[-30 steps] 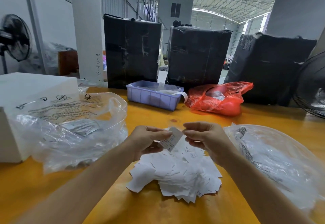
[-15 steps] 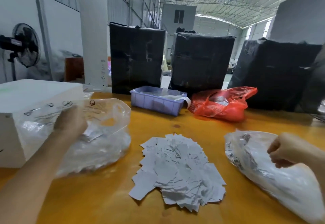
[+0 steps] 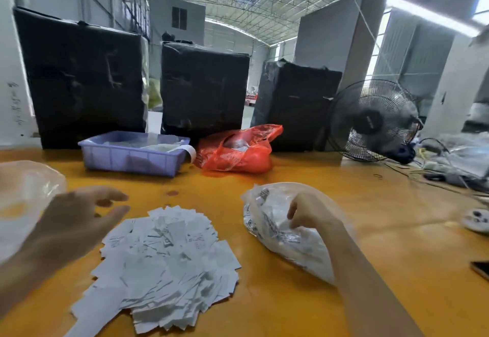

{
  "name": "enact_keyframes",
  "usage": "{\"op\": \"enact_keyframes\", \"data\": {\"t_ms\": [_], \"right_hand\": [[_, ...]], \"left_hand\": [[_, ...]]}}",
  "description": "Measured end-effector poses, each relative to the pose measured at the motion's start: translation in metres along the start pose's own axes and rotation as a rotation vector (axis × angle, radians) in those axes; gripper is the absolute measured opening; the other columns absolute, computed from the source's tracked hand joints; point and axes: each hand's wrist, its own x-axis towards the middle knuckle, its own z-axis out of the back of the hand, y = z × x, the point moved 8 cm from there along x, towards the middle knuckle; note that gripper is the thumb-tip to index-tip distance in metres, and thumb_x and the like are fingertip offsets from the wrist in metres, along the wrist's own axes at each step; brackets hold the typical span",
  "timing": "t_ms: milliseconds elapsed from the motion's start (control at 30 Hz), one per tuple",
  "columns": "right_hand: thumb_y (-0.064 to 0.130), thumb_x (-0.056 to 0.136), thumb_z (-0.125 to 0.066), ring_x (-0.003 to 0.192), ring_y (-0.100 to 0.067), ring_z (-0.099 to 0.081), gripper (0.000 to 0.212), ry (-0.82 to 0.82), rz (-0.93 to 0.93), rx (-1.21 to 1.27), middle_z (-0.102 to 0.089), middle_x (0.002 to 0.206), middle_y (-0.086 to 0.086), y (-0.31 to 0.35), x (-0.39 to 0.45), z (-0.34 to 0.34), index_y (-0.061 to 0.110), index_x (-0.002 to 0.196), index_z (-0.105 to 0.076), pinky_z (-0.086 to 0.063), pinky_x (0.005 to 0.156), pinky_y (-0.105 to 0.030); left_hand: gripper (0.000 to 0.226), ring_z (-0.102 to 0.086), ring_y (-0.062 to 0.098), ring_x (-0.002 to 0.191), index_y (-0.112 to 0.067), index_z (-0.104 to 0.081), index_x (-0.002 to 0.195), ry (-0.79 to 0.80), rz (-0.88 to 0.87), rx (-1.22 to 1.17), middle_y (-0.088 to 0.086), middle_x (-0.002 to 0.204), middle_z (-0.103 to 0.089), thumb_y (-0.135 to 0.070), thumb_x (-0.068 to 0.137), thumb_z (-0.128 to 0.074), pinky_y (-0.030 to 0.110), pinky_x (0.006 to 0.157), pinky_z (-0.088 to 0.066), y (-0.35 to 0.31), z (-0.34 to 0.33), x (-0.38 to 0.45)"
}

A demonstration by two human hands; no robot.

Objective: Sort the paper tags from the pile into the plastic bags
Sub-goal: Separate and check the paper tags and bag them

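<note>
A pile of white paper tags (image 3: 169,257) lies on the orange table (image 3: 383,252) in front of me. My left hand (image 3: 79,212) hovers blurred just above the pile's left edge, fingers spread and holding nothing. Beside it at the left edge sits a clear plastic bag (image 3: 23,199). To the right of the pile lies a second clear plastic bag (image 3: 272,233) with tags inside. My right hand (image 3: 309,215) is in that bag's mouth with its fingers curled downward. Whether it holds a tag is hidden.
A purple tray (image 3: 127,160) and a red plastic bag (image 3: 235,151) stand behind the pile. Three black-wrapped bales (image 3: 82,80) line the table's far edge. A fan (image 3: 373,122) and cables sit at the right. A phone (image 3: 480,269) lies at the right edge.
Both hands held tags over the pile, then went out to the two bags. My left hand has now come back open toward the pile. My right hand stays in the right bag.
</note>
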Motion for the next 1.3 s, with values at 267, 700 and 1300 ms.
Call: {"op": "enact_keyframes", "data": {"t_ms": [267, 700, 1300], "right_hand": [[-0.010, 0.073, -0.061, 0.074, -0.030, -0.071, 0.012, -0.116, -0.104, 0.036, -0.071, 0.072, -0.016, -0.016, 0.002, 0.020, -0.003, 0.075, -0.071, -0.059, 0.071, -0.038], [0.014, 0.058, -0.081, 0.063, -0.015, -0.070, 0.033, 0.112, 0.311, 1.158, -0.072, 0.069, -0.007, 0.095, -0.051, 0.067, 0.008, 0.088, -0.069, -0.054, 0.056, -0.023], [0.005, 0.087, -0.062, 0.089, -0.023, -0.065, 0.017, -0.052, 0.488, 0.373, -0.070, 0.098, -0.011, 0.172, -0.049, -0.031, 0.002, 0.103, -0.069, -0.048, 0.076, -0.028]], "left_hand": [[0.022, -0.061, -0.008, 0.079, -0.029, -0.070, 0.074, 0.283, -0.045, -0.182, -0.014, 0.076, -0.070, -0.007, 0.076, -0.075, 0.008, 0.062, -0.047, -0.022, -0.096, -0.053], [0.071, -0.071, 0.018, 0.082, -0.012, -0.071, 0.095, 0.349, 0.241, -0.806, 0.001, 0.089, -0.075, -0.070, 0.055, -0.073, 0.020, 0.065, -0.056, -0.031, -0.099, -0.054], [0.007, -0.070, 0.014, 0.063, 0.000, -0.069, 0.084, 0.106, 0.624, -0.974, 0.010, 0.077, -0.074, -0.007, 0.082, -0.069, 0.017, 0.054, -0.053, 0.025, -0.087, -0.046]]}}
